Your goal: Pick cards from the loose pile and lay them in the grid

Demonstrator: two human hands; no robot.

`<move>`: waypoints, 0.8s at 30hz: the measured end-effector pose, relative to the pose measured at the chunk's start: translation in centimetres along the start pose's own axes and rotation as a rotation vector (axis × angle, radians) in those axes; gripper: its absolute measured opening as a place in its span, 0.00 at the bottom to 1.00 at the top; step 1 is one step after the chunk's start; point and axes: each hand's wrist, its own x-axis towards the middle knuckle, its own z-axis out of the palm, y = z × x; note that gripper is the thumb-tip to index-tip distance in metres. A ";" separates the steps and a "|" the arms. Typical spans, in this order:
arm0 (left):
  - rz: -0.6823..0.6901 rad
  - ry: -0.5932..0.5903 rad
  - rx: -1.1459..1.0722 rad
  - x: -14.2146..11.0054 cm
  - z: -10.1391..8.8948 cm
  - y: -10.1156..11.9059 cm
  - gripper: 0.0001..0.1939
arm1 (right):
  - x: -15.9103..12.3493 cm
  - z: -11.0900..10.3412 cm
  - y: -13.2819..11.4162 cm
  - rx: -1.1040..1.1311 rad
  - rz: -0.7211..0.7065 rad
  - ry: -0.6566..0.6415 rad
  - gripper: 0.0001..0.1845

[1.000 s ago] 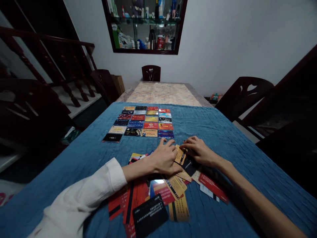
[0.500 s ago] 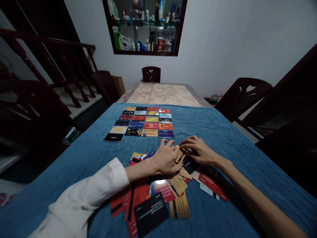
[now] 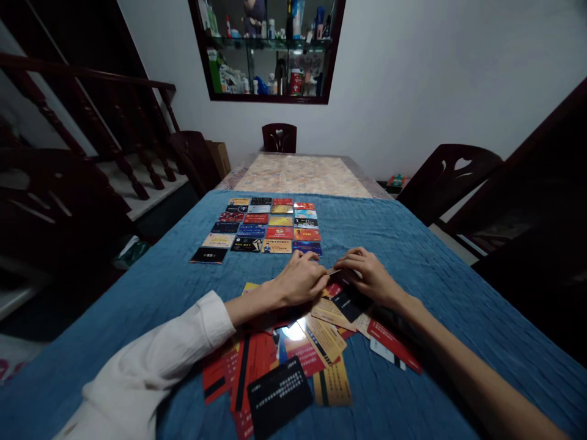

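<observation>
Between my two hands a plastic card (image 3: 334, 272) is tilted so that mostly its thin edge shows. My left hand (image 3: 301, 279) pinches its left end, and my right hand (image 3: 368, 276) grips the right end with bent fingers. Below them spreads a loose heap of cards, with a black card (image 3: 280, 396) at the near side, a red striped card (image 3: 253, 366) and a yellow card (image 3: 333, 382). Under my right hand lies another black card (image 3: 351, 304). My left forearm covers part of the heap.
Beyond my hands, several cards lie in rows, among them a black card (image 3: 208, 255) at the near left and a blue card (image 3: 307, 247) at the near right. A blue cloth (image 3: 367, 226) covers this part of the table. Dark wooden chairs (image 3: 452, 177) stand around it.
The yellow card between my hands has been lifted off the heap and tilted edge-on. My left hand has shifted slightly up and left, uncovering a red card beneath.
</observation>
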 end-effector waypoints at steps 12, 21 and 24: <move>-0.067 0.083 0.013 0.5 -0.1 -3.1 0.13 | 0.1 1.2 0.0 -0.049 0.050 0.171 0.14; -0.087 0.182 -0.106 0.6 1.0 -3.7 0.16 | 0.3 1.8 -0.5 -0.124 0.088 0.195 0.15; -0.087 0.189 -0.107 0.5 1.0 -3.4 0.19 | 0.4 2.1 -0.7 -0.164 0.083 0.224 0.15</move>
